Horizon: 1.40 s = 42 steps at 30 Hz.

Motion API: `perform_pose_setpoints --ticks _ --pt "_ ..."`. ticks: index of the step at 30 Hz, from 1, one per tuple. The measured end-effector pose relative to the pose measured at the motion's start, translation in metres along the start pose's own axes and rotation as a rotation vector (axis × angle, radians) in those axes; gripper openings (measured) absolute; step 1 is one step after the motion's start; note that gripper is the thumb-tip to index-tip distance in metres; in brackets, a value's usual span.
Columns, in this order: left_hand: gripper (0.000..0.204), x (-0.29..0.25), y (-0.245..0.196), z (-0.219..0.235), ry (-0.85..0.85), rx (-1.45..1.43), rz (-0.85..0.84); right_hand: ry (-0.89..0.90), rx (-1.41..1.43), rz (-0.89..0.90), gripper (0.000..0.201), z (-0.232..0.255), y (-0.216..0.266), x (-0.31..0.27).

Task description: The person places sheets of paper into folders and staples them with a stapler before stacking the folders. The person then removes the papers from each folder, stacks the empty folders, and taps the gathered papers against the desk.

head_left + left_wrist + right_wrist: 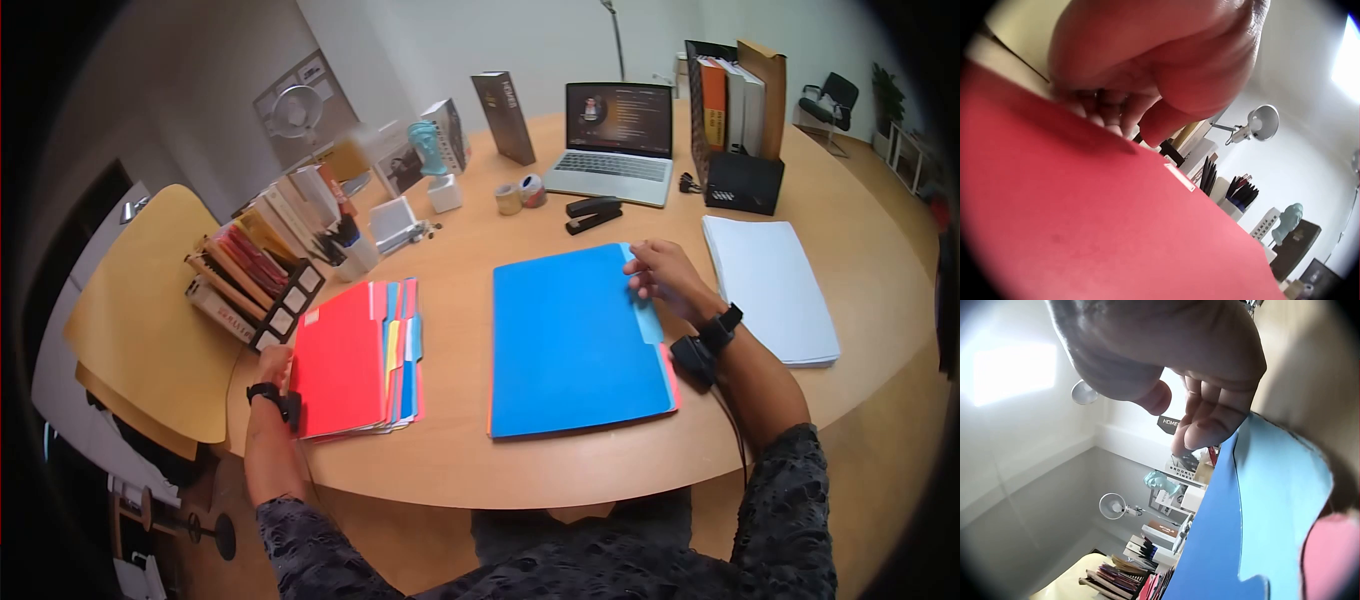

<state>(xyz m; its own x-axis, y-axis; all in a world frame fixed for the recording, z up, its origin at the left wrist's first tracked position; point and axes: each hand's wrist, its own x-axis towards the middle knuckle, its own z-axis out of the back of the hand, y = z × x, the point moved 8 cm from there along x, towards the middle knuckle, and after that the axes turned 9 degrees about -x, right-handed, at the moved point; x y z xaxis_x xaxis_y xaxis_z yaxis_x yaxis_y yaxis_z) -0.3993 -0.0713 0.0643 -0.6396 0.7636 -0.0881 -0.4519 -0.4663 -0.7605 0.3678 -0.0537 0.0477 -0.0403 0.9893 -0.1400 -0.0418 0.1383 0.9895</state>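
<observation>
A stack of folders with a red one (340, 365) on top lies at the left, colored tabs along its right side. My left hand (274, 365) is at the stack's left edge; in the left wrist view its bent fingers (1110, 112) reach down at the red edge, partly hidden behind it. In the middle lies a second stack, topped by a blue folder (575, 345), with a light blue folder (1285, 487) and a pink one showing at its right side. My right hand (665, 275) is over its upper right corner, thumb apart from the loosely bent fingers, nothing between them.
White paper (775, 290) is stacked at the right. Behind the blue folder are a black stapler (593, 212), tape rolls (521, 193) and a laptop (612, 160). A book organizer (285, 305) stands beyond the red stack, and a black box (745, 185) at the back right.
</observation>
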Motion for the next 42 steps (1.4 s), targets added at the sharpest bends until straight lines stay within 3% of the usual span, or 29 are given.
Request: perform_pose_setpoints --ticks 1,2,4,6,8,10,12,15,17,22,24,27,29,34,36,38,40,42 --pt "0.024 -0.001 -0.011 0.001 -0.036 0.152 -0.144 -0.024 -0.008 -0.008 0.024 0.003 -0.001 0.001" --pt "0.019 0.053 0.006 -0.001 -0.064 0.191 -0.311 -0.020 0.011 -0.004 0.023 0.004 -0.002 0.004" --pt "0.019 0.039 -0.039 -0.030 -0.032 0.145 -0.439 -0.045 0.013 -0.012 0.022 0.010 0.002 0.003" --pt "0.029 -0.028 -0.120 -0.086 0.231 -0.160 -0.582 -0.048 0.019 -0.003 0.022 0.013 0.012 0.003" --pt "0.026 -0.089 -0.194 -0.150 0.419 -0.208 -0.820 -0.035 0.021 -0.006 0.025 0.020 0.012 0.008" --pt "0.039 -0.156 -0.240 -0.215 0.634 -0.324 -0.805 0.000 0.009 -0.013 0.031 0.018 0.017 0.007" --pt "0.057 -0.212 -0.275 -0.272 0.784 0.048 -0.894 0.032 -0.007 -0.030 0.035 0.016 0.018 0.004" --pt "0.068 -0.242 -0.292 -0.329 0.882 0.086 -0.997 0.097 -0.057 -0.064 0.041 0.007 0.021 -0.006" --pt "0.075 -0.244 -0.282 -0.357 1.058 -0.108 -0.816 0.120 -0.088 -0.096 0.041 0.000 0.020 -0.008" --pt "0.074 -0.223 -0.261 -0.381 1.106 -0.175 -0.698 0.103 -0.082 -0.100 0.036 -0.006 0.017 -0.004" --pt "0.067 -0.222 -0.259 -0.377 1.170 -0.361 -0.571 0.088 -0.044 -0.111 0.034 -0.007 0.015 -0.002" --pt "0.061 -0.208 -0.250 -0.387 1.231 -0.537 -0.512 0.068 0.129 -0.047 0.025 -0.005 0.021 0.000" --pt "0.059 -0.213 -0.253 -0.386 1.227 -0.560 -0.531 0.225 0.275 0.077 0.029 -0.028 0.051 -0.015" --pt "0.053 -0.216 -0.260 -0.378 1.314 -0.694 -0.574 0.431 0.114 0.342 0.040 -0.101 0.100 -0.027" --pt "0.049 -0.201 -0.257 -0.369 1.226 -0.851 -0.439 0.539 -0.049 0.348 0.040 -0.118 0.096 -0.026" --pt "0.040 -0.160 -0.243 -0.386 1.184 -0.871 -0.447 0.465 -0.192 0.354 0.035 -0.106 0.094 -0.027" --pt "0.028 -0.164 -0.244 -0.386 1.386 -1.157 -0.386 0.274 -0.836 0.437 0.039 -0.062 0.097 -0.028" --pt "0.019 -0.187 -0.252 -0.368 1.299 -1.240 -0.326 0.066 -1.061 0.415 0.041 0.004 0.086 -0.013"
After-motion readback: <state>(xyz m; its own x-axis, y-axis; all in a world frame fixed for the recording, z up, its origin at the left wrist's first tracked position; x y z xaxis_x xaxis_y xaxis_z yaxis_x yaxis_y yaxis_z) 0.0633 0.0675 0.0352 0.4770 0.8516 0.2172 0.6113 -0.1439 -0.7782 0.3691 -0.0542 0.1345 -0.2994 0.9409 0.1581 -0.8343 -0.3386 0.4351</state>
